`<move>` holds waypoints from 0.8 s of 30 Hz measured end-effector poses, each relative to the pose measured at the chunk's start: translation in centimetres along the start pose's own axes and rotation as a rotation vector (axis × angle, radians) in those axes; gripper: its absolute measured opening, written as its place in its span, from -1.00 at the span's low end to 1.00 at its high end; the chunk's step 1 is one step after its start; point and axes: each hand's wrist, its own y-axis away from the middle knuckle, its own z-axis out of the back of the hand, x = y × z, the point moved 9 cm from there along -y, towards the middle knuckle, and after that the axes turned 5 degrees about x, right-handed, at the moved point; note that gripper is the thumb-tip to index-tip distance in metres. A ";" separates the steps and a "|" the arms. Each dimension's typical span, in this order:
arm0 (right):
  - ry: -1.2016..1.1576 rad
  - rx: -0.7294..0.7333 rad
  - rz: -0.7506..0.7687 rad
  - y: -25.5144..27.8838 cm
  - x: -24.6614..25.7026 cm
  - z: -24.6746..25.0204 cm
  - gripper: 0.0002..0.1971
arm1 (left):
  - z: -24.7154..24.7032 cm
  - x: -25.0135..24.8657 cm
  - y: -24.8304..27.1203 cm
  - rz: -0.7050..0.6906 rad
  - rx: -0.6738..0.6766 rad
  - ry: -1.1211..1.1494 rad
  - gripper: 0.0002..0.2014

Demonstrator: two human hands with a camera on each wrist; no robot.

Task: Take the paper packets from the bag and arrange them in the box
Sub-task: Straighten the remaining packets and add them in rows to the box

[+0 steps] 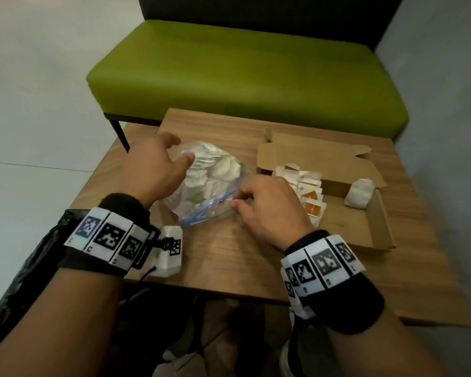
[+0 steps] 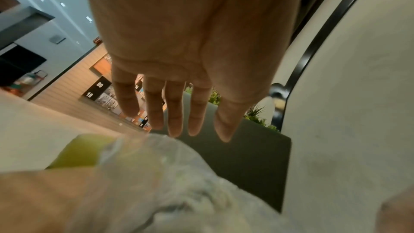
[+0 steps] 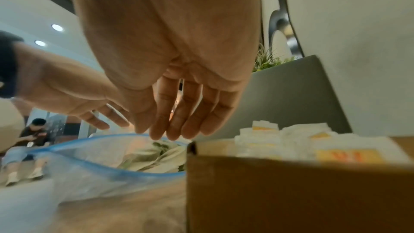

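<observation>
1. Clear zip bag [image 1: 201, 186] lies on the wooden table [image 1: 229, 254], roughly mid-table, left of the cardboard box [image 1: 359, 227]. Its blue zip mouth faces the near edge and gapes open.
2. Bag contents: a loose heap of white paper packets [image 1: 215, 170], some with green showing. The right wrist view shows them piled just inside the blue rim [image 3: 107, 148].
3. Box sits toward the table's right edge, lid flap folded back toward the far edge. Inside, along its left wall, a row of packets in the box [image 1: 307, 191] stands on edge, white with orange-red marks. The right wrist view shows their tops level with the wall.
4. One crumpled white packet [image 1: 359, 197] lies apart from the row, in the box's right part.
5. Left hand [image 1: 152, 170] rests over the bag's far left side; fingers are spread and nearly straight in the left wrist view [image 2: 174, 109], gripping nothing.
6. Right hand [image 1: 269, 205] is at the bag's mouth, beside the box's left wall. In the head view the fingertips curl onto the zip rim; whether they pinch it, cannot tell.
7. A white marker block [image 1: 169, 251] sits at the near left edge of the table.
</observation>
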 end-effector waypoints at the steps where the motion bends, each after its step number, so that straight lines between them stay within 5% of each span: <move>1: 0.023 0.014 -0.017 -0.4 0.2 -0.6 -0.80 | -0.7 0.8 0.0 0.024 0.065 -0.016 -0.50; 5: 0.038 0.085 -0.059 -1.5 1.1 -2.8 -0.79 | -2.7 2.9 0.2 0.091 0.242 0.118 -0.56; 12: -0.074 -0.002 -0.115 -3.0 1.3 -4.4 -0.82 | -3.1 5.6 -0.2 0.091 0.372 0.104 -0.25; 14: -0.075 0.036 -0.133 -3.8 1.2 -5.6 -0.69 | -3.4 5.8 -0.1 0.072 0.418 0.083 -0.25; 18: -0.146 0.184 -0.075 -4.2 2.2 -7.4 -0.13 | -3.6 6.0 -0.2 0.055 0.428 0.112 -0.17; 24: -0.176 0.180 -0.023 -4.9 2.9 -7.5 -0.14 | -4.1 4.7 -0.2 -0.071 0.468 0.175 -0.28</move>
